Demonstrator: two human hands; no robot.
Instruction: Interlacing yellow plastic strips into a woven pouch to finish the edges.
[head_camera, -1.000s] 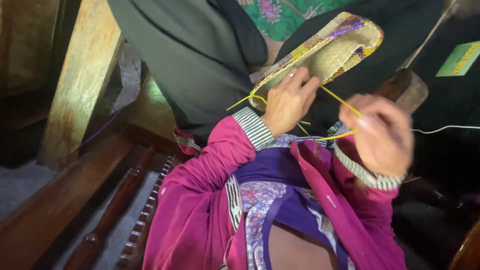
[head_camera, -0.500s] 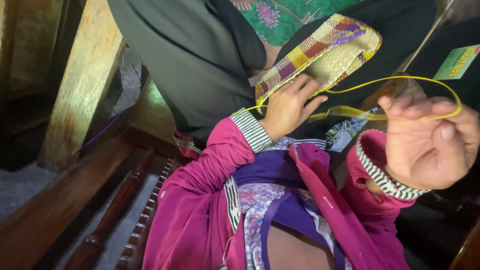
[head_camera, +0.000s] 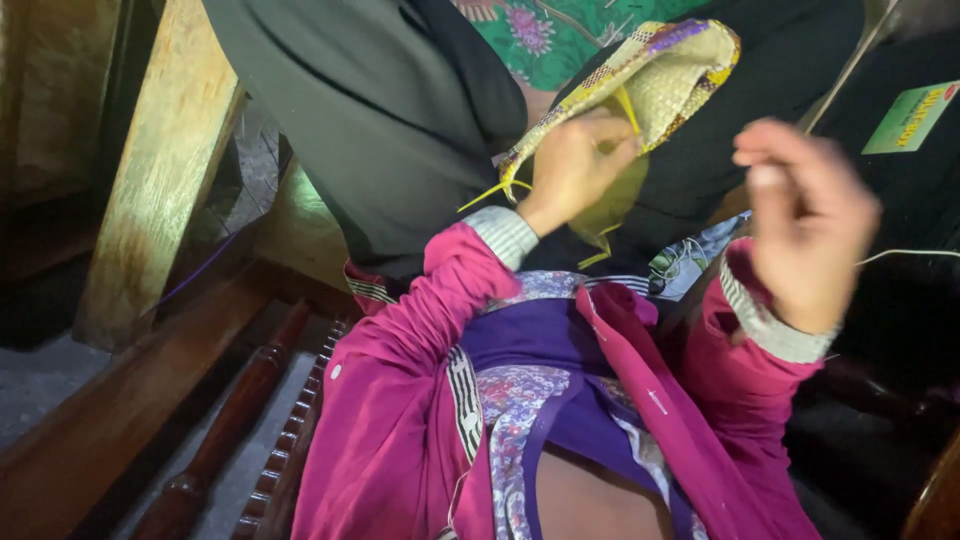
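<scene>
My left hand (head_camera: 575, 165) grips the lower edge of a woven mat piece (head_camera: 665, 70) made of pale straw with yellow and purple bands. Thin yellow strips (head_camera: 490, 193) stick out from under that hand. My right hand (head_camera: 805, 225) is raised to the right of the weave, blurred, with its fingers curled and pinched together; whether it holds a strip cannot be made out. Both arms wear magenta sleeves with striped cuffs.
A person in dark grey cloth (head_camera: 380, 110) and a green floral garment (head_camera: 540, 30) sits just behind the weave. A wooden post (head_camera: 160, 170) and carved wooden furniture rails (head_camera: 230, 430) lie to the left. A green card (head_camera: 912, 117) is at far right.
The long yellow strip that looped from the weave to my right hand is no longer stretched out. My right hand has dropped a little and my left hand has closed tighter on the weave's edge.
</scene>
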